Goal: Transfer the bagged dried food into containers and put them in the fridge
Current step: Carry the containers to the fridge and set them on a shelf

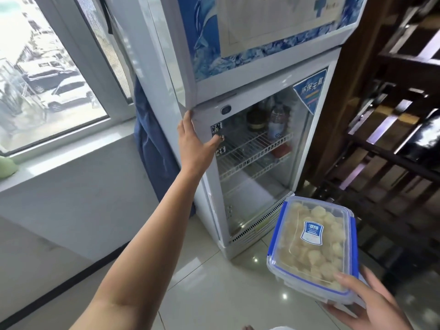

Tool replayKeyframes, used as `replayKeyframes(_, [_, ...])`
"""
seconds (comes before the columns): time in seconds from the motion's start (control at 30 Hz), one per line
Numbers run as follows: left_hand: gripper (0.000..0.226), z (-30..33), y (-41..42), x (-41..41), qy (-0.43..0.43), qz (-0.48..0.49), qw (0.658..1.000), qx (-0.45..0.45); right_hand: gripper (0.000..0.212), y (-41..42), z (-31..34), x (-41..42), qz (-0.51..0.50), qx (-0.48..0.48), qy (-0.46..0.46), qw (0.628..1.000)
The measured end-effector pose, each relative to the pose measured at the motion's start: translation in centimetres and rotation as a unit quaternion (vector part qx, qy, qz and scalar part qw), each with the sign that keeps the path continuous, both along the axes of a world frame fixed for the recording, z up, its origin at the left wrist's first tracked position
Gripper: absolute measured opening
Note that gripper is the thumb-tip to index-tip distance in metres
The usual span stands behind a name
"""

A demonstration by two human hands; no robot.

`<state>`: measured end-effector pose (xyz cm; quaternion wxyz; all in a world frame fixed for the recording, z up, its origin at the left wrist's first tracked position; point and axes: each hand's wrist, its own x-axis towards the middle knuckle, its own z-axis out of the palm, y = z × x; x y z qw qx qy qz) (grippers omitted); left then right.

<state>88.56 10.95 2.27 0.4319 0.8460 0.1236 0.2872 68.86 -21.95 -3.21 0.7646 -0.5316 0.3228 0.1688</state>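
A window [47, 75] stands at the far left. The left hand [195, 139] reaches to the left edge of the glass-doored fridge [257, 163], fingers wrapped round the door's edge, thumb on the glass. Lower right, the right hand [366, 303] grips a lidded container [312, 248] of pale dried food pieces, above the floor [214, 282].

The fridge [250, 129] stands with its glass door [259, 167] closed, blocking the way to the wire shelves [252, 148]. Behind the glass, bottles [276, 122] crowd the right rear of the upper shelf; its left and front lie bare, as does the shelf below. Dark wooden racks [390, 129] stand just beside the fridge's right side.
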Motion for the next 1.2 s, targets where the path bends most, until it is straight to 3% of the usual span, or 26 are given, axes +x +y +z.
replayKeyframes(0.3, [0.077, -1.5, -9.1, -7.1, -0.008, -0.018, 0.998, 0.056, 0.043, -5.9, -1.2, -2.2, -0.016, 0.029, -0.022, 0.999])
replayKeyframes(0.5, [0.066, -1.0, -16.4, -12.2, -0.024, -0.146, 0.986, 0.082, 0.046, -11.3, -1.8, -4.4, -0.051, 0.044, -0.045, 0.997])
replayKeyframes(0.63, [0.053, 0.0, -20.9, -12.6, -0.052, -0.201, 0.974, 0.093, 0.037, -15.2, -2.2, -6.0, -0.094, 0.04, -0.058, 0.993])
replayKeyframes(0.8, [0.055, 0.4, -27.6, -10.8, -0.096, -0.267, 0.932, 0.224, 0.037, -19.8, -2.5, -8.6, -0.143, 0.053, -0.067, 0.986])
replayKeyframes(0.97, [0.081, 0.7, -34.6, -8.7, -0.001, -0.389, 0.882, 0.267, 0.045, -23.6, -2.6, -11.5, -0.189, 0.078, -0.065, 0.977])
replayKeyframes(1.1, [0.093, 1.3, -41.0, -6.1, 0.001, -0.404, 0.838, 0.366, 0.046, -25.8, -2.5, -13.8, -0.223, 0.095, -0.066, 0.968])
replayKeyframes(1.2, [0.095, 1.4, -46.0, -3.6, 0.002, -0.386, 0.826, 0.411, 0.056, -27.1, -2.3, -15.3, -0.242, 0.082, -0.074, 0.964])
